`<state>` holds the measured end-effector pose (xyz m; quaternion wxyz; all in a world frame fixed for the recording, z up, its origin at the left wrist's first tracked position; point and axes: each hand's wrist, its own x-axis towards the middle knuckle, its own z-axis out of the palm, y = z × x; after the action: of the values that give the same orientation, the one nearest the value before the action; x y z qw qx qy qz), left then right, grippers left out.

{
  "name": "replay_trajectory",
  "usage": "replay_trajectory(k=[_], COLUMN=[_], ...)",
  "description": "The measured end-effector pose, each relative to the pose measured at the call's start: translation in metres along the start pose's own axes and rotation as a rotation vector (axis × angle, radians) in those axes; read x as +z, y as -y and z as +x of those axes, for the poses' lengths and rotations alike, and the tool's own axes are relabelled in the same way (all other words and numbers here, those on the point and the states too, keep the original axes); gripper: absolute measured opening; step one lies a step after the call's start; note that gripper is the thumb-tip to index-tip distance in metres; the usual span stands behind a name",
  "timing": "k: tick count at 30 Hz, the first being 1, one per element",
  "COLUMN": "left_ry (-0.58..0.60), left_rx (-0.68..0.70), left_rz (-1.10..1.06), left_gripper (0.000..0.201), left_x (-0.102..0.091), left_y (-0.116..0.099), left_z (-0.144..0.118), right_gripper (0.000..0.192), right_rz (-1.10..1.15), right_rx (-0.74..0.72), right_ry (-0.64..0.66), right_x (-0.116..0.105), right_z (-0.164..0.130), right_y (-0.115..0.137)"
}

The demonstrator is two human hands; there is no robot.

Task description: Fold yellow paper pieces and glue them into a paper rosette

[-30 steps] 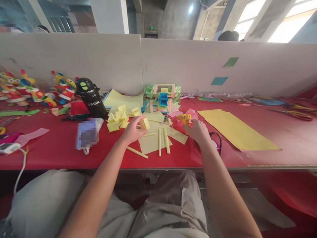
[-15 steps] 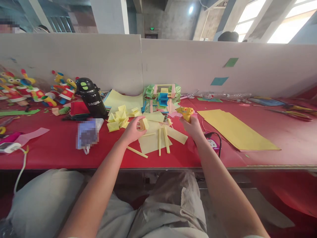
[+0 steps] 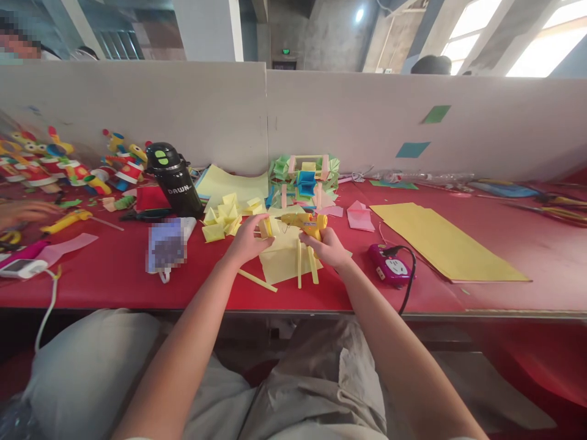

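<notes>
My right hand [image 3: 326, 245] is closed round the handle of a yellow hot glue gun [image 3: 305, 222], its nozzle pointing left. The nozzle is close to a small yellow folded-paper piece [image 3: 269, 227] pinched in my left hand [image 3: 250, 241]; I cannot tell whether they touch. Below the hands, rolled yellow paper strips [image 3: 299, 266] lie on a pale yellow sheet [image 3: 276, 267], and one more strip [image 3: 257, 280] rests on the red table. Several folded yellow paper pieces [image 3: 222, 217] sit in a heap to the left. Behind stands a green, blue and pink paper model [image 3: 306, 182].
A black bottle [image 3: 177, 183] and a blurred white-and-blue packet [image 3: 167, 247] are on the left. Another person's hand [image 3: 27, 214] is near a second glue gun [image 3: 68, 222] at far left. A purple power socket [image 3: 389, 266] and yellow card sheets [image 3: 449, 244] lie right.
My right hand has brought the glue gun left to the paper piece, uncovering the purple socket. At far left, another person's hand and a second glue gun have come into view.
</notes>
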<state>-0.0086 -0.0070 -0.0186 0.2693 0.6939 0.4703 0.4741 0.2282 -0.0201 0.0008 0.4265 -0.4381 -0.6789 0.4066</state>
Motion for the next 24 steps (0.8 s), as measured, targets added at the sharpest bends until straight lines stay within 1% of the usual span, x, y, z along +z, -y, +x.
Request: replay_trajectory(k=[3, 12, 19, 24], left_ry=[-0.011, 0.008, 0.013, -0.004], left_rx=[-0.010, 0.009, -0.016, -0.014], left_rz=[0.004, -0.007, -0.023, -0.042], left_gripper=[0.059, 0.056, 0.056, 0.057], left_x=[0.000, -0.001, -0.002, -0.002], left_y=[-0.001, -0.010, -0.015, -0.016], left_z=[0.000, -0.002, -0.003, -0.003], right_gripper=[0.034, 0.036, 0.035, 0.036], right_rz=[-0.037, -0.072, -0.066, -0.067], right_rx=[0.018, 0.053, 0.054, 0.089], right_ry=[0.001, -0.007, 0.003, 0.009], right_x=[0.001, 0.002, 0.003, 0.003], right_z=[-0.001, -0.002, -0.002, -0.004], right_y=[0.000, 0.006, 0.004, 0.009])
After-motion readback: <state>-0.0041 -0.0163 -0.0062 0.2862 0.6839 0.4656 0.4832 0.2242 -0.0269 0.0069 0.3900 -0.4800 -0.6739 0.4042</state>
